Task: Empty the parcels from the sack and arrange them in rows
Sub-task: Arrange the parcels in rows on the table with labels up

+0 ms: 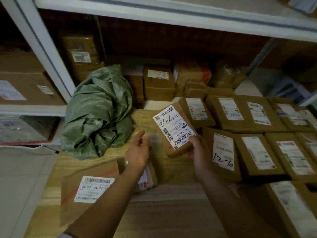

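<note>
Surface: a pale wooden board (171, 169) bore the goods, beneath a white shelf frame (51, 54).
Left side: a crumpled green sack (99, 114) lay on the board.
Right side: brown parcels in rows (253, 134), labels up, edges touching; one (223, 152) was marked "12-10".
Near edge: a larger box (89, 189) labelled "J4-J02" lay at a tilt.
Back: more cartons (158, 82) stood behind the sack and the rows.
</note>
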